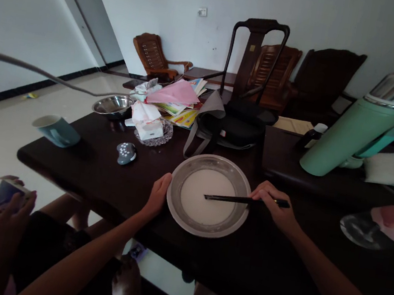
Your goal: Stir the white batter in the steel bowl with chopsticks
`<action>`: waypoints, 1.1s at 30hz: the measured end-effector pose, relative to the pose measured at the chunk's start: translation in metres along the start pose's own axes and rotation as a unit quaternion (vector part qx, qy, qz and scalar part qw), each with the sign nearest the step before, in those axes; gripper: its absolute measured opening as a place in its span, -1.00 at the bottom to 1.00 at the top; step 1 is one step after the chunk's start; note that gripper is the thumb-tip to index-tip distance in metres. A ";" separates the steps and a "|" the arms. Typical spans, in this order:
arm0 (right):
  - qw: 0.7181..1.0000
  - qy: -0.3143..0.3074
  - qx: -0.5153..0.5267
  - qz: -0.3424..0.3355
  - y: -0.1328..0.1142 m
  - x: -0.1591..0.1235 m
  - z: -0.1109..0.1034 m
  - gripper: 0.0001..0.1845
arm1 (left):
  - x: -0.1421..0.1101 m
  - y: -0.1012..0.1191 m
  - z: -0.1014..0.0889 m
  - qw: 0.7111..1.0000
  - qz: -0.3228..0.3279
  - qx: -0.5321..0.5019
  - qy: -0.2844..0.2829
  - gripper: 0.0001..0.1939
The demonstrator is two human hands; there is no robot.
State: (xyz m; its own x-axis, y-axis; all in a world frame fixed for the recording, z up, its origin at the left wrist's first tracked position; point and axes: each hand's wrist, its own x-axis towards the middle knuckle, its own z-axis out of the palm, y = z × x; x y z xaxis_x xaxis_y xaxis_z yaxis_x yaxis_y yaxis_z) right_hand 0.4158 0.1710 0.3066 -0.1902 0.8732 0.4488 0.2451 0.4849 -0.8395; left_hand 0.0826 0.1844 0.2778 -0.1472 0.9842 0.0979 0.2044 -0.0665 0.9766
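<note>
A round metal basin (pixel 173 204) holding a white liquid or batter sits on the dark table (pixel 108 178) in front of me. My left hand (pixel 156 195) grips the basin's left rim, fingers curled on the edge. My right hand (pixel 271 200) is closed on dark chopsticks (pixel 228 199) at the basin's right rim. The chopsticks lie nearly level, their tips over the white mixture.
A tall green thermos (pixel 351 130) stands at the right. Further back are a black bag (pixel 234 123), a metal bowl (pixel 113 105), papers (pixel 179 96), a tissue pack on a glass dish (pixel 150 132) and a blue cup (pixel 57 130). Another person's hands (pixel 4 216) hold something at the lower left.
</note>
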 end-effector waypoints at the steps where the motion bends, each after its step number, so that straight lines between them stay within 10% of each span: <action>1: 1.000 -0.010 -0.002 -0.002 0.000 0.000 0.000 -0.68 | 0.000 0.000 0.000 1.000 -0.002 0.000 0.001 -0.53; 33: 1.000 -0.009 -0.015 0.000 0.001 0.001 -0.001 -0.73 | 0.001 -0.001 0.000 1.000 0.000 -0.005 -0.007 -0.54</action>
State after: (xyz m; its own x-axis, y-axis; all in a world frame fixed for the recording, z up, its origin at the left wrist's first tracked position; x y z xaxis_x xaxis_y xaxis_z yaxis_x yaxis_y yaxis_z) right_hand 0.4168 0.1722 0.3059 -0.2066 0.8726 0.4427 0.2729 0.4858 -0.8303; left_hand 0.0820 0.1853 0.2775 -0.1342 0.9863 0.0954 0.1938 -0.0683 0.9787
